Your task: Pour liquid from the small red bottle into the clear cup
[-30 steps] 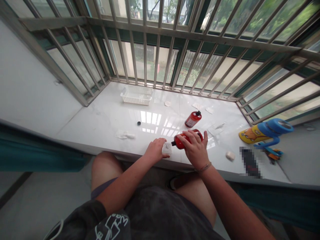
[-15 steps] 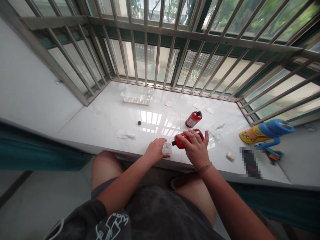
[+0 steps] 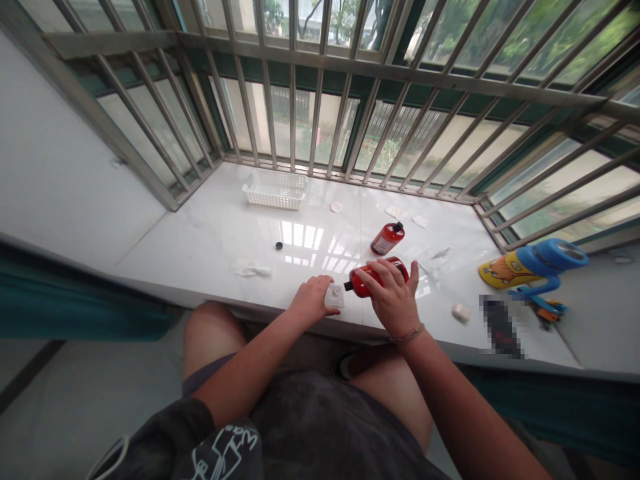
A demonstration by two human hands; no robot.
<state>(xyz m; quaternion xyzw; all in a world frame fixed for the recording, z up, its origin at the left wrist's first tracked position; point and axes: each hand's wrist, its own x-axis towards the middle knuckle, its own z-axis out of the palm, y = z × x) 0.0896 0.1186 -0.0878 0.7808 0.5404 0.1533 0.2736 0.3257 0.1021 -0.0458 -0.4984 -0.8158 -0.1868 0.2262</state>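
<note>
While close behind the tilted bottle (image 3: 361, 287), a second bottle (image 3: 387, 239), upright.

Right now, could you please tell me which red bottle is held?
The tilted red bottle in the right hand; the other red bottle stands beyond it, untouched.

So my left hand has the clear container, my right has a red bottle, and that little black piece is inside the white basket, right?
Not quite: the black piece lies outside the white basket, on the counter, as the head view shows. Your left hand holds the clear container, your right hand a red bottle.
</note>
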